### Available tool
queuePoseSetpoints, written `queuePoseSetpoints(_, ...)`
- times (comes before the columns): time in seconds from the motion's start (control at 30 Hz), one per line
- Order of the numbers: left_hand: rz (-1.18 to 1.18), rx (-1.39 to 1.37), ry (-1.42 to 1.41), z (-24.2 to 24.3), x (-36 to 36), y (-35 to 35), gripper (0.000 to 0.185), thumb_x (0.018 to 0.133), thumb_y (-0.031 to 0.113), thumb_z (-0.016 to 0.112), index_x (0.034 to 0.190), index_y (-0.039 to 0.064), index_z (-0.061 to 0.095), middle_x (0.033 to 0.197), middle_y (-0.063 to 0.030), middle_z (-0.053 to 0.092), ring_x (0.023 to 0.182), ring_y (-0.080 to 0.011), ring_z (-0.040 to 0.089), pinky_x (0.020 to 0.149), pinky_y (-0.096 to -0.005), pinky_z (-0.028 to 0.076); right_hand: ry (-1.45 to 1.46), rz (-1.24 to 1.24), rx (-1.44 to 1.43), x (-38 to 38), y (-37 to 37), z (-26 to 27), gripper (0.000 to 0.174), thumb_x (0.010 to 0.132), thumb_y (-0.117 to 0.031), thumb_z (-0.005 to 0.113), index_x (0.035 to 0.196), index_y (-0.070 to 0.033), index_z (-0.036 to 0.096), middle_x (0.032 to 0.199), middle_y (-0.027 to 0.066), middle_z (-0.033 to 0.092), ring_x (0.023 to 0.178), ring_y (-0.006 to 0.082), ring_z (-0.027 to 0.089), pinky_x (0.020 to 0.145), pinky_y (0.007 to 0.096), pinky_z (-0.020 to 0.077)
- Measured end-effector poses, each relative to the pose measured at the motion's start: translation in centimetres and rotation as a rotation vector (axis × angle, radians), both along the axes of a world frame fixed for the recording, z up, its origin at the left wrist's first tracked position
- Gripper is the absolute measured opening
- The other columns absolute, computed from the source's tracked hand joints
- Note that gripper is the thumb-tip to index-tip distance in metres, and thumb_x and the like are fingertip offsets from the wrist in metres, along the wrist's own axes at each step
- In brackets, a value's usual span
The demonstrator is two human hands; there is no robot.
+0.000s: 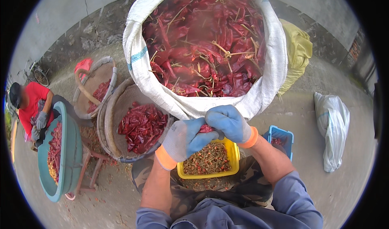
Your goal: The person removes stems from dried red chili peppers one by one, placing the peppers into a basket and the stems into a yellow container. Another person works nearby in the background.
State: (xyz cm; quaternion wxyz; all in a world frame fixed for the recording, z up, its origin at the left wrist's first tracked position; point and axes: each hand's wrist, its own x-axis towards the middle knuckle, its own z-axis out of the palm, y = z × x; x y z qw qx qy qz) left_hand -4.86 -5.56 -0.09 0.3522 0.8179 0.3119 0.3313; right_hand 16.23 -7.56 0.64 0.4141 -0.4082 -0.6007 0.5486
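Note:
A dried red chili [206, 128] is held between my two gloved hands, above a yellow plastic basin [209, 176] of cut-off chili stems [208, 159]. My left hand [190, 136], in a grey and blue work glove with an orange cuff, grips the chili from the left. The fingers of my right hand [229, 124], gloved alike, close over its other end, so that part is hidden. Just beyond my hands, a white woven sack [194, 106] with a rolled rim is full of dried red chilies [206, 52], many with stems.
Left of the sack, a wicker basket [111, 122] holds chilies, with another handled basket [115, 72] behind. A teal tub [71, 156] stands before a person in red [35, 98]. At right are a blue crate [281, 132], a white sack [332, 128] and a yellow sack [294, 52].

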Motion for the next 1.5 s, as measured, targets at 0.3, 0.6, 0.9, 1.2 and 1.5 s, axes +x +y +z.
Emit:
queuePoseSetpoints(0.3, 0.159, 0.181, -0.134, 0.2, -3.4, 1.0, 0.021, 0.087, 0.015, 0.084, 0.095, 0.0, 0.072, 0.077, -0.0172, 0.068, 0.067, -0.0328, 0.07, 0.063, -0.0379, 0.053, 0.257, 0.38, -0.028, 1.2, 1.2, -1.3, 0.016, 0.098, -0.022, 0.072, 0.092, -0.007, 0.07, 0.078, 0.004, 0.063, 0.065, 0.0132, 0.059, 0.064, 0.031, 0.0489)
queuePoseSetpoints(0.6, 0.921, 0.266, 0.128, -2.9, -12.6, 4.4, 0.043, 0.087, 0.019, 0.084, 0.124, 0.003, 0.068, 0.117, -0.0198, 0.076, 0.106, -0.0379, 0.073, 0.091, -0.0453, 0.057, -0.203, -0.101, 0.047, 1.2, 3.1, 1.3, 0.019, 0.093, -0.016, 0.076, 0.104, -0.001, 0.073, 0.089, 0.0018, 0.071, 0.08, 0.009, 0.064, 0.074, 0.0288, 0.052)
queuePoseSetpoints(0.9, 0.69, 0.133, -0.32, -2.9, -7.7, 4.1, 0.023, 0.09, 0.007, 0.078, 0.112, 0.0, 0.072, 0.098, -0.0137, 0.076, 0.082, -0.0233, 0.071, 0.077, -0.0349, 0.057, -0.681, -0.475, 0.261, -1.6, 8.5, -1.9, 0.032, 0.091, -0.036, 0.076, 0.104, -0.007, 0.076, 0.093, 0.0174, 0.078, 0.087, 0.034, 0.075, 0.08, 0.0436, 0.0569)
queuePoseSetpoints(1.2, 0.375, -0.263, -0.501, -3.2, -3.4, 3.0, 0.017, 0.095, 0.0, 0.07, 0.112, -0.001, 0.073, 0.091, -0.0012, 0.071, 0.071, -0.0034, 0.058, 0.059, -0.0222, 0.045, -0.565, -0.546, 0.309, 0.3, 6.7, -1.2, 0.018, 0.088, -0.02, 0.075, 0.09, -0.002, 0.073, 0.075, 0.0128, 0.072, 0.069, 0.0264, 0.071, 0.069, 0.0397, 0.0547)
queuePoseSetpoints(1.5, 0.285, -0.623, -0.518, -0.7, 0.7, 1.4, 0.022, 0.095, 0.014, 0.07, 0.111, -0.001, 0.075, 0.075, -0.0003, 0.067, 0.054, -0.005, 0.052, 0.051, -0.0222, 0.039, -0.53, -0.305, 0.397, 0.5, 1.3, 0.7, 0.018, 0.086, -0.015, 0.081, 0.092, -0.002, 0.069, 0.075, 0.0052, 0.064, 0.068, 0.0133, 0.06, 0.062, 0.032, 0.0486)
